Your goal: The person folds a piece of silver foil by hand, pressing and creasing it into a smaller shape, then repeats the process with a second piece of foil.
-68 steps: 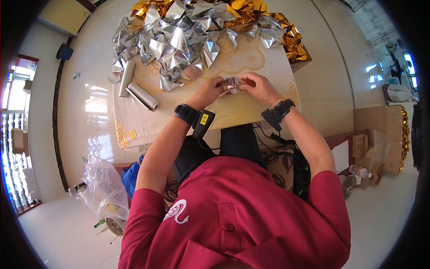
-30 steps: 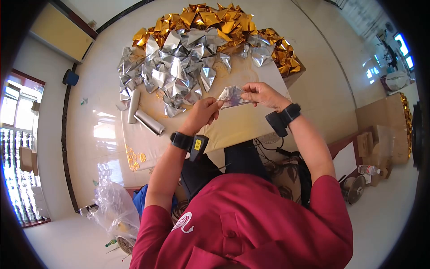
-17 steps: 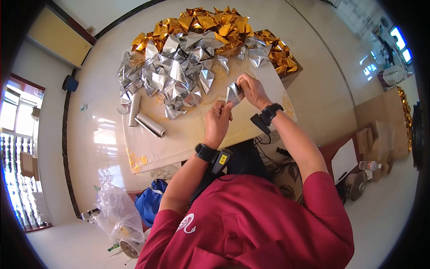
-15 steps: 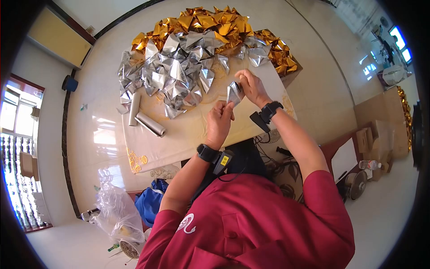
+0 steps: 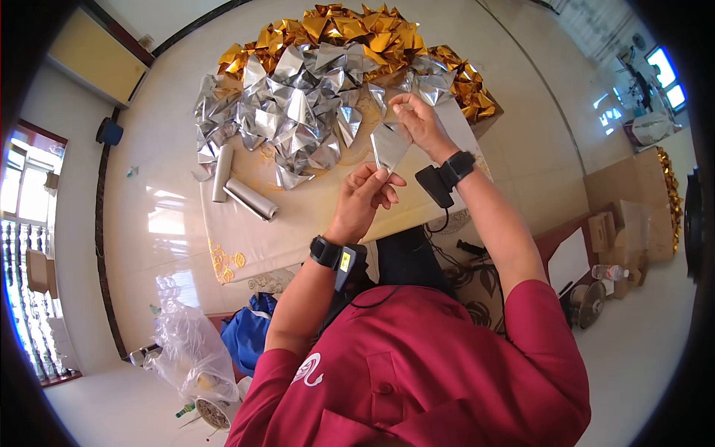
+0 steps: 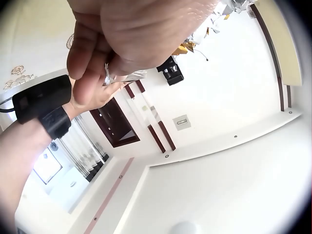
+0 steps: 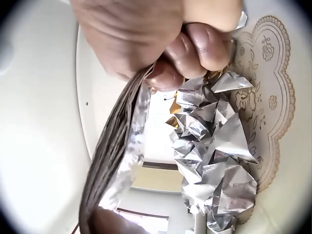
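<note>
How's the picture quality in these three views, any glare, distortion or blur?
Head view: strong fisheye bend with a dark round border, and window glare on the glossy table. Left wrist view: the left hand fills the top, soft and blurred, against a washed-out bright ceiling. Right wrist view: the right hand is blurred up close, while the foil sheet shines.

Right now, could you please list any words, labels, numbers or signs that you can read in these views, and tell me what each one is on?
No text can be read.
Yellow label on the left wrist device: print too small.
Red shirt: white swan emblem, no letters.
Silver foil sheet held by both hands: no print visible.
</note>
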The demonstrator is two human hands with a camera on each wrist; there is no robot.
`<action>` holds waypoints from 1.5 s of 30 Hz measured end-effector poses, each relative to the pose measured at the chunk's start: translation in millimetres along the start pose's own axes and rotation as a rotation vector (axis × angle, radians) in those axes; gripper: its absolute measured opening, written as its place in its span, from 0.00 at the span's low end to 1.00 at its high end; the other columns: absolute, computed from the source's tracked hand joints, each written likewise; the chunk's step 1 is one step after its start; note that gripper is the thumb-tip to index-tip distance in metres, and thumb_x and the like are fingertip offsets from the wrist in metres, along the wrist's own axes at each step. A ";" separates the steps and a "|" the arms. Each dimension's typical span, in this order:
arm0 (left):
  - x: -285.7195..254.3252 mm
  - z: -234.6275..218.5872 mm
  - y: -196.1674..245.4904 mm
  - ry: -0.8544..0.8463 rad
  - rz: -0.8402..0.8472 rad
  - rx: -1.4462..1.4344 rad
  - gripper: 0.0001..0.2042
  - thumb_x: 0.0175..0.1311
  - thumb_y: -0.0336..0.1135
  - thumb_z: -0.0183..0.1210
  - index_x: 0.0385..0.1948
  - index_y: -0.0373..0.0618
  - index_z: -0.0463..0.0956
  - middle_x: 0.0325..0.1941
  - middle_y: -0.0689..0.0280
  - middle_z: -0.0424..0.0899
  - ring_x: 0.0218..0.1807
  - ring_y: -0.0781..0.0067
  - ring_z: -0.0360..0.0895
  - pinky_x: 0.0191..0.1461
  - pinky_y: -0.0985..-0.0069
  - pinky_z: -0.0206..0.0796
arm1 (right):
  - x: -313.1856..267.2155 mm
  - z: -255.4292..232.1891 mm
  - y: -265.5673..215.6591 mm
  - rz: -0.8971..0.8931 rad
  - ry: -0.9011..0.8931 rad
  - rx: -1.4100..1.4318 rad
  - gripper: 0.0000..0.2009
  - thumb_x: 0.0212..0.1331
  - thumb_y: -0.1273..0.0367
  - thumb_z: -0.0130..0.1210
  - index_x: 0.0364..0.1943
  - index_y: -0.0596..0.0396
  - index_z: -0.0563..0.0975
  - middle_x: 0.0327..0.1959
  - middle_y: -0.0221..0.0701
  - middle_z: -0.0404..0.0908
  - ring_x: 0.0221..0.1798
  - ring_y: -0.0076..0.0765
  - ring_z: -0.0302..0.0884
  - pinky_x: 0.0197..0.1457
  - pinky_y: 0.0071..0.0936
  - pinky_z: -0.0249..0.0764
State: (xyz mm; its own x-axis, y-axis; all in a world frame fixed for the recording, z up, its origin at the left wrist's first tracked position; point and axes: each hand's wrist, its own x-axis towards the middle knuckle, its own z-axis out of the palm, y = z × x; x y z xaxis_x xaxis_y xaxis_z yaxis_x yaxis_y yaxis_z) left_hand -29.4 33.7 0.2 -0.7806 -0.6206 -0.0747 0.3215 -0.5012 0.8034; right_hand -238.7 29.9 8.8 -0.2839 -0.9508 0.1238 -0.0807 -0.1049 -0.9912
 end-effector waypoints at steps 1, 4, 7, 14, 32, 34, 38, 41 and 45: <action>-1.3 -0.5 1.7 -0.015 0.001 -0.011 0.08 0.72 0.37 0.50 0.40 0.43 0.74 0.37 0.61 0.85 0.28 0.83 0.78 0.31 0.85 0.70 | -0.2 2.5 -1.7 0.047 -0.005 0.039 0.11 0.68 0.63 0.50 0.47 0.52 0.73 0.19 0.16 0.64 0.20 0.12 0.59 0.23 0.15 0.57; -2.0 -7.2 1.8 -0.041 0.002 -0.046 0.09 0.73 0.36 0.50 0.44 0.41 0.74 0.40 0.60 0.85 0.31 0.82 0.80 0.34 0.85 0.71 | 0.3 9.8 -5.5 0.165 -0.033 0.114 0.12 0.68 0.60 0.50 0.49 0.51 0.73 0.17 0.13 0.61 0.17 0.11 0.54 0.20 0.14 0.50; -3.2 -14.4 -1.5 -0.062 -0.013 -0.074 0.10 0.73 0.36 0.49 0.46 0.40 0.74 0.41 0.59 0.84 0.33 0.80 0.81 0.36 0.84 0.73 | 1.9 11.4 -5.8 0.232 -0.065 0.056 0.13 0.68 0.60 0.49 0.49 0.51 0.73 0.17 0.14 0.62 0.17 0.11 0.54 0.20 0.15 0.49; -10.5 -22.8 18.2 -0.035 -0.161 0.031 0.16 0.74 0.39 0.48 0.55 0.38 0.68 0.47 0.55 0.82 0.40 0.71 0.83 0.43 0.79 0.75 | 8.1 9.6 18.4 -0.034 0.027 -0.376 0.11 0.68 0.63 0.47 0.45 0.55 0.74 0.22 0.26 0.74 0.23 0.21 0.70 0.27 0.23 0.67; -31.1 -33.1 18.7 0.470 0.471 1.143 0.08 0.59 0.30 0.62 0.38 0.42 0.77 0.62 0.53 0.73 0.59 0.51 0.72 0.59 0.64 0.66 | -2.9 52.5 16.5 -0.177 0.389 -0.563 0.06 0.67 0.68 0.48 0.43 0.52 0.73 0.21 0.39 0.77 0.23 0.44 0.78 0.28 0.36 0.71; -28.3 -30.7 18.7 0.480 0.463 1.143 0.08 0.58 0.30 0.62 0.37 0.42 0.77 0.62 0.53 0.73 0.60 0.50 0.71 0.62 0.63 0.64 | -4.3 53.5 15.1 -0.190 0.390 -0.579 0.06 0.68 0.68 0.48 0.43 0.52 0.73 0.21 0.39 0.77 0.23 0.45 0.78 0.28 0.37 0.71; -22.3 -24.7 9.9 0.500 0.453 1.083 0.08 0.56 0.30 0.63 0.37 0.42 0.77 0.62 0.54 0.72 0.62 0.50 0.69 0.64 0.62 0.61 | -9.2 50.5 18.3 -0.197 0.378 -0.575 0.06 0.68 0.68 0.48 0.43 0.51 0.72 0.21 0.39 0.78 0.24 0.46 0.79 0.27 0.38 0.71; -18.0 -22.4 3.4 0.540 0.471 1.085 0.09 0.55 0.29 0.64 0.37 0.42 0.76 0.61 0.55 0.73 0.63 0.51 0.68 0.65 0.62 0.60 | -12.8 47.0 14.4 -0.148 0.376 -0.551 0.06 0.68 0.68 0.48 0.43 0.51 0.72 0.21 0.39 0.78 0.25 0.46 0.80 0.27 0.38 0.72; -16.0 -15.2 -4.5 0.558 0.502 1.119 0.10 0.55 0.29 0.64 0.37 0.41 0.75 0.62 0.53 0.71 0.64 0.49 0.66 0.66 0.61 0.58 | -15.2 39.5 19.3 -0.232 0.408 -0.600 0.05 0.67 0.68 0.48 0.43 0.50 0.72 0.22 0.40 0.79 0.25 0.45 0.80 0.27 0.36 0.72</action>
State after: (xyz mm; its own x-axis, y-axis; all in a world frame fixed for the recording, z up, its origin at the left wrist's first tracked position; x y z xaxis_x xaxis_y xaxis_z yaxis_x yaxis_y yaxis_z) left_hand -10.3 36.7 -11.2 -0.3021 -0.8850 0.3543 -0.3094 0.4426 0.8417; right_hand -198.3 30.8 -14.0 -0.5176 -0.7284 0.4489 -0.6539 -0.0016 -0.7566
